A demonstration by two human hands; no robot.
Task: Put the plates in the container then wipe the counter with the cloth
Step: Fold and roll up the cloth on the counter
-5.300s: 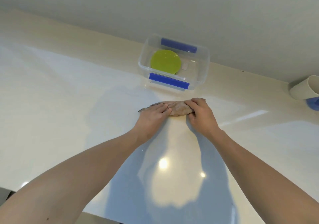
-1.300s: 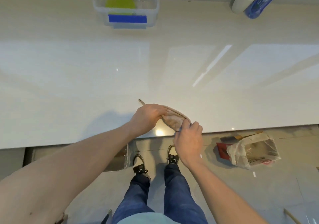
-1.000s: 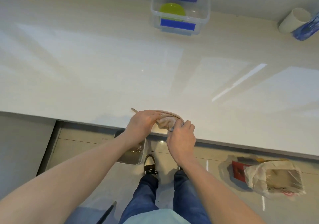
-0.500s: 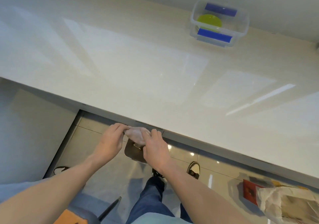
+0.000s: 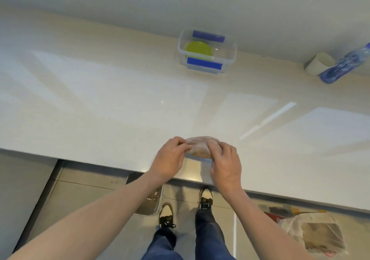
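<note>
Both hands pinch the cloth (image 5: 200,146) with curled fingers, the left hand (image 5: 170,157) at its left end, the right hand (image 5: 225,161) at its right. The bunched, mottled tan cloth lies near the counter's (image 5: 100,103) near edge, long axis left to right. At the glossy cream counter's far edge, a clear box-shaped container (image 5: 207,50) with blue clips holds a round green plate (image 5: 198,49).

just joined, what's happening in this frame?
A person stands at the counter, both hands on a bunched cloth near its front edge: left hand and right hand each grip an end. A green plate already sits in the clear container by the wall, so this is the wiping stage.
</note>
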